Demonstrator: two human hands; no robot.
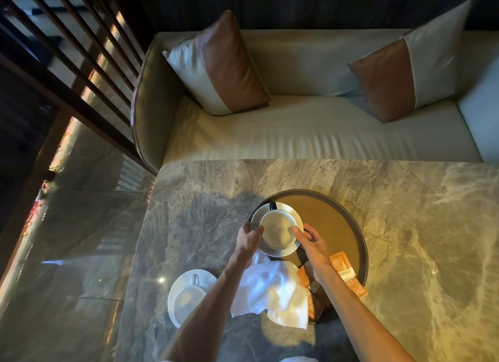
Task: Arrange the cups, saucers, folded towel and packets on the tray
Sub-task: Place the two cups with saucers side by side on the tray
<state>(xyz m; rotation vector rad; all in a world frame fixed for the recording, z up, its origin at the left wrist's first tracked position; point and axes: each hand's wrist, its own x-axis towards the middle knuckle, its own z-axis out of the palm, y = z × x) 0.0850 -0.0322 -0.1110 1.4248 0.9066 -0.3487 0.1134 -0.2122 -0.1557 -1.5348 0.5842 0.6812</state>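
A round dark-rimmed tray with a tan inside lies on the marble table. Over its left part, a white cup sits on a white saucer. My left hand grips the saucer's left edge and my right hand grips its right edge. A second cup on its saucer stands on the table at the left, off the tray. A crumpled white towel lies across the tray's near-left rim. Orange packets lie at the tray's near edge, partly under my right wrist.
The marble table stretches wide to the right of the tray. Behind it stands a beige sofa with two brown-and-white cushions. A glossy floor and a slatted wooden screen lie to the left.
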